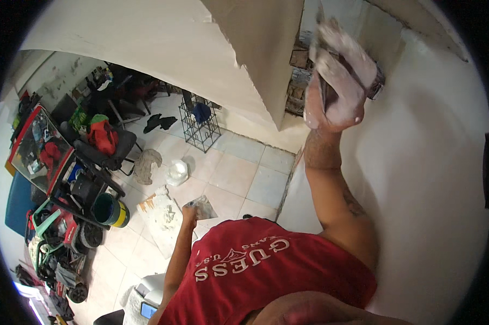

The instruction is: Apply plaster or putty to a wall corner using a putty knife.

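My right hand [339,92], coated in wet white plaster, is raised at the wall's upper right. It grips a thin flat tool, mostly hidden behind the fingers; its narrow greyish edge shows beside them, and its exact kind is unclear. Just behind the hand is a rough recess with exposed brick [300,58]. Lower down, my left hand [189,215] is closed around a flat, plaster-smeared metal plate like a wide putty knife [203,208]. Below that hand, a board [163,216] with heaped white plaster lies on the floor.
A white plastic bag or tub [177,172] and a grey cloth [146,166] lie on the tiled floor. A black wire rack [200,123] stands by the wall. Chairs [106,146], a dark bucket with a yellow band [110,210] and clutter crowd the left. A smooth white wall [428,179] rises at right.
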A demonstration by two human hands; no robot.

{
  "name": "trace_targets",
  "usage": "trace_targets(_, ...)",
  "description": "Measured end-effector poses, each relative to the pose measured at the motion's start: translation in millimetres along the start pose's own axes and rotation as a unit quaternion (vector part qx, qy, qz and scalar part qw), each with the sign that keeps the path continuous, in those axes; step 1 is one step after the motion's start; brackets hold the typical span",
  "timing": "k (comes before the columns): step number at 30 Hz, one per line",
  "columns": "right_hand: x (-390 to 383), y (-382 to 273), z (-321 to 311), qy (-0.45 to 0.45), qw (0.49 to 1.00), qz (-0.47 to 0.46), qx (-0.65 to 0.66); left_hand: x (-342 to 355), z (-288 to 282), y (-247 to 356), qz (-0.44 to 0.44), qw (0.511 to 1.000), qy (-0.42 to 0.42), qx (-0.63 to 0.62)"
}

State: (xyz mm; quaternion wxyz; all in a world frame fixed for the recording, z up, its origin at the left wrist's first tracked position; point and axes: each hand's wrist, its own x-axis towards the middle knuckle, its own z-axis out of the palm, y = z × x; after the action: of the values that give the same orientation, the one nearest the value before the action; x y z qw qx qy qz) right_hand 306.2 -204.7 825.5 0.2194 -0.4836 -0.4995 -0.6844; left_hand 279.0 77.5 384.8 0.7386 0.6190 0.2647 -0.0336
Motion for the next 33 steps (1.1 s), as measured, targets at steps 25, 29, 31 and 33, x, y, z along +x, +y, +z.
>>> trace_targets(25, -10.7, 15.9, 16.3, -0.099, 0.984, -0.139, -0.054, 1.1, 7.2, -14.7, 0.028, 0.999, -0.016, -0.013)
trace_targets(29, -25.6, 17.3, 18.2, -0.113, 0.983, -0.132, -0.051, 1.7, 5.7, -17.0, 0.028, 0.999, -0.024, 0.009)
trace_targets(31, -33.7, 18.4, 25.8, -0.081, 0.991, -0.107, 0.002, 6.6, 0.0, -25.2, 0.025, 0.999, -0.02, 0.022)
trace_targets(33, -39.7, 17.7, 23.9, -0.083, 0.991, -0.101, -0.01, 8.5, 3.3, -26.5, 0.012, 1.0, -0.014, 0.006)
